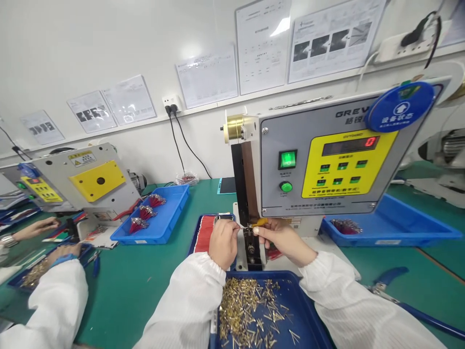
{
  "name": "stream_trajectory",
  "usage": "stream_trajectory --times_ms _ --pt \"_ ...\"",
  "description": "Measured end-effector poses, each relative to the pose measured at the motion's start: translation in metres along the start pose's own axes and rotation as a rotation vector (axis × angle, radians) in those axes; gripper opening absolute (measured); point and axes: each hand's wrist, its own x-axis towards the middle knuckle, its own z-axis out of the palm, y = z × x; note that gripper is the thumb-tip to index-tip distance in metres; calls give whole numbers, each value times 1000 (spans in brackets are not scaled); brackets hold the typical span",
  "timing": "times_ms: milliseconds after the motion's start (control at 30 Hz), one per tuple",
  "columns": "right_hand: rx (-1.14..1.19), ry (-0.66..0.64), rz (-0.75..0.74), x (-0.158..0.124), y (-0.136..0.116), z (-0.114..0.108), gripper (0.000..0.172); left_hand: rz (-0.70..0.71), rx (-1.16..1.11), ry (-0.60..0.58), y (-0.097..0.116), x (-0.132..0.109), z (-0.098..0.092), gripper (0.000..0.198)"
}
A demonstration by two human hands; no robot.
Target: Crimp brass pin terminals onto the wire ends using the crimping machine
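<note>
- At the bottom edge: blue tray [303,304] of loose brass pins [247,305], cut off below.
- Just beyond, left hand [223,242] curled, thumb and forefinger clamped on a thin wire [238,228], mostly hidden.
- Right hand [281,237] opposite, fingertips pressed together at the black post [250,248]; held piece too small to make out.
- Behind, grey machine [327,194], green button [287,159] lit.
- Far left, another person's hand [39,226], arm partly cropped.

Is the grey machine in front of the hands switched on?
On: its green switch is lit and the display shows a red 0.
</note>
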Motion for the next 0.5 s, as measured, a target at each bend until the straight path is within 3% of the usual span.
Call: stream_trajectory --times_ms 267,500 --pt "-24 -22 -22 2 5 -3 26 30 4 32 4 1 -2 14" --pt "-97 54 -28 1 8 3 28 41 17 25 4 1 -1 16"
